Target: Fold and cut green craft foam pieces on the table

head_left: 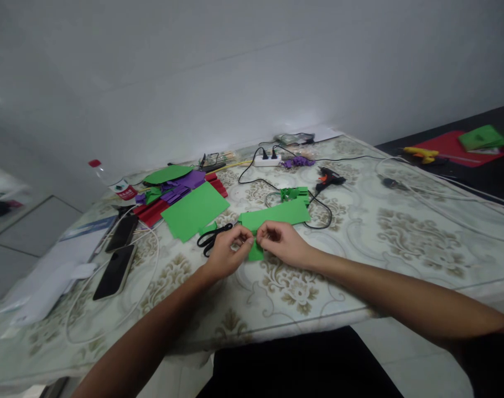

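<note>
Near the front of the table, my left hand and my right hand almost meet, fingertips pinched. Between them is a small green paper piece, with its edges at the fingertips of both hands. Just beyond them lies a long green paper strip. Black-handled scissors rest beside my left hand, their blades mostly hidden. Farther left is a larger green sheet. A bundle of fringed green paper sits behind the strip.
A black glue gun and its cord lie back right, near a power strip. Purple paper, red paper, a bottle and two phones are at left. A yellow glue gun lies far right.
</note>
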The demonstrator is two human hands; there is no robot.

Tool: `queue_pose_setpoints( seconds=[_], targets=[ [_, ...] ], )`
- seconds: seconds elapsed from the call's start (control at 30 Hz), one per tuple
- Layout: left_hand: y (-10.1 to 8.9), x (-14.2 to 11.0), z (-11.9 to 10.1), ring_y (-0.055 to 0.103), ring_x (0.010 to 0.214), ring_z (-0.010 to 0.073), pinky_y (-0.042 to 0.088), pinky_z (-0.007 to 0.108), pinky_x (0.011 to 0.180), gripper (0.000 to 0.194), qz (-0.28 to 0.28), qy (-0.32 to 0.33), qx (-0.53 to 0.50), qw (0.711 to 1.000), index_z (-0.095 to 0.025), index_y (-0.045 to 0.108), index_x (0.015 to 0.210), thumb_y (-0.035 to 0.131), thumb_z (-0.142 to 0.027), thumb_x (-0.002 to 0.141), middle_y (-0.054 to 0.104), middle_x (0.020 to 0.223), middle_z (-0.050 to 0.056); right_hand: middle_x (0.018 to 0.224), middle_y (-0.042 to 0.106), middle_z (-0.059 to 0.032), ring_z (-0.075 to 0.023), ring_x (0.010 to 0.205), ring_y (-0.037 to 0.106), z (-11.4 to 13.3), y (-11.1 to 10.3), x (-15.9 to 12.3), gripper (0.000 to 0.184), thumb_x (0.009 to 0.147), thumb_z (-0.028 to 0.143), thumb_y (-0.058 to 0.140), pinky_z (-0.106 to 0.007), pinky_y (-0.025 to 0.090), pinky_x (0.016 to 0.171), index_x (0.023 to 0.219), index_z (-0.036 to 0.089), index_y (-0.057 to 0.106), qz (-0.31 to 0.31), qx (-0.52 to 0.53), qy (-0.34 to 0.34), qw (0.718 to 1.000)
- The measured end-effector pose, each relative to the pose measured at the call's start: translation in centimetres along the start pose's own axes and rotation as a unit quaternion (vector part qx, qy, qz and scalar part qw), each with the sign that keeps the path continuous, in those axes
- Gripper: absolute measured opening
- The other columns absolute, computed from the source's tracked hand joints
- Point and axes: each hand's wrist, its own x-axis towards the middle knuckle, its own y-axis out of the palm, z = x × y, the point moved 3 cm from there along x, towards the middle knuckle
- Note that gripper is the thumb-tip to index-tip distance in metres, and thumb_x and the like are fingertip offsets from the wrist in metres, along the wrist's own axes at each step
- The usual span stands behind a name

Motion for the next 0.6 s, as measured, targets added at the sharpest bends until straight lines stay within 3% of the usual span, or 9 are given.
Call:
queue_pose_setpoints(
  seconds=[0.6],
  targets=[
    [-0.03,0.09,0.02,0.05,0.058,0.0103,0.039,0.021,0.057,0.01,-0.018,-0.016,-0.02,1.0,-0.017,0.061,0.08,0.056,-0.023,0.087,0.056,0.066,-0.002,0.067,0.059,0.0012,-0.0119,0.062,0.051,0.36,-0.21,0.16,0.007,0.073,0.022,0.058,-0.024,0.04,0.059,0.074,0.017,0.062,-0.001,-0.006,-0.001,1.0]
  ],
)
